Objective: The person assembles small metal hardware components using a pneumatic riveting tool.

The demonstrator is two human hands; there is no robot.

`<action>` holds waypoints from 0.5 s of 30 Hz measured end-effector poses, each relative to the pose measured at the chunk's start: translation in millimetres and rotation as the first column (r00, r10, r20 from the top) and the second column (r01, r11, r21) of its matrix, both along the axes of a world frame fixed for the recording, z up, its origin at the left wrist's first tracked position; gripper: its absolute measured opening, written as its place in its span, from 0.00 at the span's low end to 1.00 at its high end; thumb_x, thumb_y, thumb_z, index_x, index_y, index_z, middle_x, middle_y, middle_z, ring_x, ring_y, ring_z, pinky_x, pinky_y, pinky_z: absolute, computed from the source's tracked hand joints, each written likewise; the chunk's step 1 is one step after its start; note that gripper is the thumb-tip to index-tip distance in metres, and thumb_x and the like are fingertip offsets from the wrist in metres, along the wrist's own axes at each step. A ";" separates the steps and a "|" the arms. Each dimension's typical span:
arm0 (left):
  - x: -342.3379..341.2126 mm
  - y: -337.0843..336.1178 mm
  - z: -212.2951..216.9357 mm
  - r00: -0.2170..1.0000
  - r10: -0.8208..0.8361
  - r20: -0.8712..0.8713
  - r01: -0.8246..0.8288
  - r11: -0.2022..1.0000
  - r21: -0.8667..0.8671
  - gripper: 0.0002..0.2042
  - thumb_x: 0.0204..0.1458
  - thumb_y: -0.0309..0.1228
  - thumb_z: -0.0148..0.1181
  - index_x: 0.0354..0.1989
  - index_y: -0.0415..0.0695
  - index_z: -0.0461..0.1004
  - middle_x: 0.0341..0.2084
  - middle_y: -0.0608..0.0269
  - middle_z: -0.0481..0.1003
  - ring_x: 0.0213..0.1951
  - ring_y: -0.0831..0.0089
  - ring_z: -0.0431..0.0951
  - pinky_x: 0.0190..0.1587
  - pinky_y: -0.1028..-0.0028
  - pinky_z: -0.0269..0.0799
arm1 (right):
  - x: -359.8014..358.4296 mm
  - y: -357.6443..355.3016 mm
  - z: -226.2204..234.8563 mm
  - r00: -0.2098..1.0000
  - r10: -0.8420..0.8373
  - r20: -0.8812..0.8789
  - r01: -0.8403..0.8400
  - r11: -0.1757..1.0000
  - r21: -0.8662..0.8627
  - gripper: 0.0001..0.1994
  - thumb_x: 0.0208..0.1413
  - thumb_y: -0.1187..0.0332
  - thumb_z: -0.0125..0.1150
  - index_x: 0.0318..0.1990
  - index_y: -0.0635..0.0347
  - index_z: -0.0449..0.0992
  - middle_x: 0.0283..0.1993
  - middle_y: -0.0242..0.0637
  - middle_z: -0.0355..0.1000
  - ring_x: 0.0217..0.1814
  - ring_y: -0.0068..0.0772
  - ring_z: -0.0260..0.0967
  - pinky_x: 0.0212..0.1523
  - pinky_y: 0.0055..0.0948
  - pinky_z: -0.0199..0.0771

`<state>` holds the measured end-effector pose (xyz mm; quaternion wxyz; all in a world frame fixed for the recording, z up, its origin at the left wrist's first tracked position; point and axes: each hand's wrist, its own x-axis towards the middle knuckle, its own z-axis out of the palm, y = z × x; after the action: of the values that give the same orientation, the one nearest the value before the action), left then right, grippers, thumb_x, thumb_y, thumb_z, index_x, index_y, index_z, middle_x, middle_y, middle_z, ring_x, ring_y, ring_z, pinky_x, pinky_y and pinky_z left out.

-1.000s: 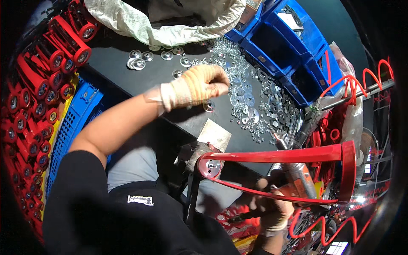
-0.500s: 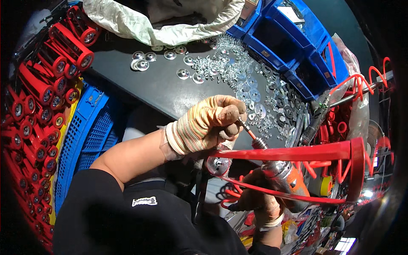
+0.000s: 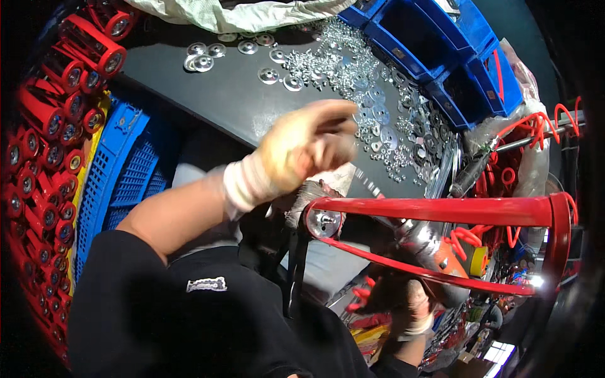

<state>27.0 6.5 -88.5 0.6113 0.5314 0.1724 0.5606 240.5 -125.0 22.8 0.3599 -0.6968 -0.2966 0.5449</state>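
Observation:
My left hand [image 3: 302, 148], in a striped knit glove, is raised over the near edge of the table; its fingers are smeared by motion, so what they hold does not show. Below it lies a red U-shaped metal frame [image 3: 435, 209] with a round silver disc [image 3: 324, 222] and a small bolt at its left end. Behind the frame's bars is a silver and orange power driver [image 3: 421, 237], its long thin bit [image 3: 370, 186] pointing up and left. My gloved right hand [image 3: 413, 302] is closed round the driver's lower part, partly in shadow.
Loose nuts [image 3: 337, 53] and washers [image 3: 268, 75] lie on the dark table [image 3: 208, 101]. Blue bins [image 3: 435, 38] and a white sack [image 3: 246, 17] stand behind. A red coiled hose [image 3: 539, 129] hangs right. Red frames [image 3: 47, 113] pile up left, beside a blue crate [image 3: 126, 189].
My left hand has moved up and left, off the driver's bit. The driver and my right hand have shifted slightly right and down. The red frame's left end sits a little lower.

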 end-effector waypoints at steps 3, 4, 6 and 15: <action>-2.4 -39.9 -13.8 0.820 0.474 -0.321 -0.378 0.869 0.319 0.46 0.28 0.56 0.73 0.54 0.40 0.64 0.37 0.55 0.74 0.38 0.62 0.76 0.42 0.67 0.70 | 9.3 -6.7 10.3 0.999 -0.025 0.035 0.026 0.999 -0.039 0.29 0.46 0.50 0.66 0.48 0.65 0.71 0.33 0.36 0.72 0.27 0.28 0.68 0.27 0.29 0.68; -1.2 -45.8 -13.4 0.873 0.363 -0.326 -0.248 0.906 0.343 0.44 0.28 0.54 0.74 0.53 0.40 0.65 0.36 0.55 0.74 0.36 0.58 0.75 0.41 0.66 0.70 | 9.9 -5.3 11.9 0.999 -0.032 0.044 0.034 0.998 -0.055 0.29 0.46 0.50 0.66 0.48 0.65 0.71 0.34 0.36 0.72 0.27 0.28 0.68 0.27 0.29 0.68; 0.8 -54.0 -10.9 0.897 0.353 -0.266 -0.217 0.876 0.431 0.38 0.28 0.49 0.74 0.48 0.40 0.67 0.35 0.54 0.73 0.34 0.54 0.74 0.39 0.63 0.68 | 1.9 5.2 16.2 0.997 -0.035 0.065 0.040 0.996 -0.084 0.29 0.45 0.51 0.67 0.48 0.65 0.71 0.34 0.36 0.73 0.27 0.28 0.68 0.27 0.29 0.69; 4.9 -59.2 -10.1 0.693 0.621 -0.366 -0.117 0.598 0.793 0.17 0.41 0.42 0.62 0.40 0.53 0.74 0.41 0.55 0.73 0.39 0.60 0.76 0.49 0.59 0.58 | 48.6 -6.0 44.3 0.992 -0.010 0.127 0.027 0.991 -0.130 0.28 0.44 0.53 0.70 0.48 0.65 0.72 0.35 0.36 0.73 0.27 0.28 0.68 0.27 0.29 0.68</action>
<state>31.9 -52.7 -98.6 0.1224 0.8242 0.2400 0.4981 289.1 -131.0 67.1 0.2988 -0.7548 -0.2758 0.5148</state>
